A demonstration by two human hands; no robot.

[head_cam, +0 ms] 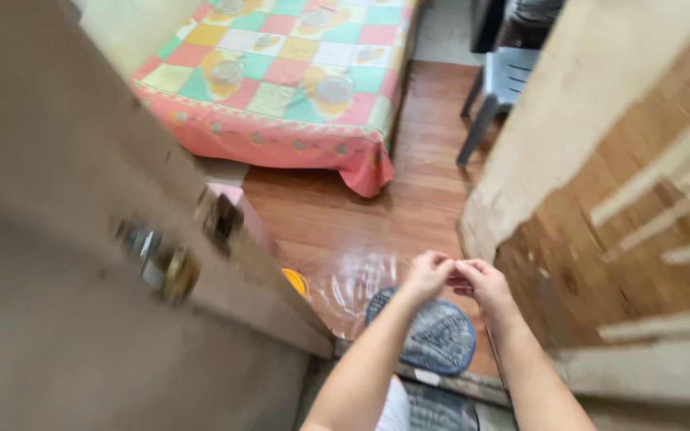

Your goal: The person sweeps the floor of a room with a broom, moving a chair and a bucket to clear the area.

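Note:
My left hand (pixel 426 275) and my right hand (pixel 481 285) meet in front of me, fingertips touching above a doorway threshold. The fingers are pinched together; anything held between them is too small to make out. Below the hands lies a round blue-grey mat (pixel 441 339) on the wooden floor (pixel 409 191). A door (pixel 57 239) with a metal knob (pixel 165 267) stands open at my left.
A bed (pixel 281 80) with a patchwork cover in pink, green and yellow fills the far side of the room. A grey plastic chair (pixel 501 84) stands at the right. A wooden wall (pixel 640 199) borders the doorway on the right. Something yellow (pixel 297 281) peeks out behind the door.

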